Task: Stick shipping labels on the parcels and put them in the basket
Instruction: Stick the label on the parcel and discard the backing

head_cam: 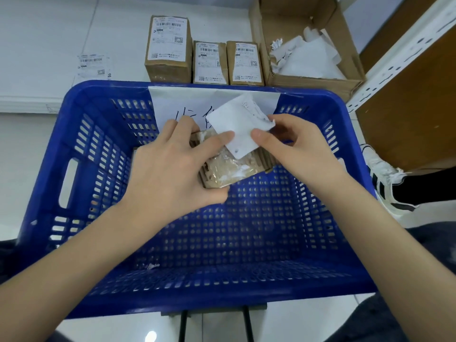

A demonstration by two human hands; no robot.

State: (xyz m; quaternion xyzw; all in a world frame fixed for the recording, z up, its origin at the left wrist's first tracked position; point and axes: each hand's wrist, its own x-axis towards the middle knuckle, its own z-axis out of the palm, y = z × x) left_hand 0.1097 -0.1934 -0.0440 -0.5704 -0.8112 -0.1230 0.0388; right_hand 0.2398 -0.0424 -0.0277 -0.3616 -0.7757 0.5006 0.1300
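Over the blue plastic basket (74,134) my left hand (170,169) grips a small brown cardboard parcel (227,169) with tape on its top. My right hand (293,144) pinches a white label sheet (241,127) that lies partly over the parcel's far end; its blank side faces me. My left forefinger touches the sheet's near edge. Three labelled cardboard parcels (169,48) (209,62) (245,62) stand on the floor behind the basket. A loose shipping label (93,66) lies on the floor to their left.
An open cardboard box (318,82) with crumpled white backing paper stands at the back right. A white paper with handwriting (167,102) hangs on the basket's far wall. A brown shelf unit (407,102) and a person's sneaker (385,178) are on the right.
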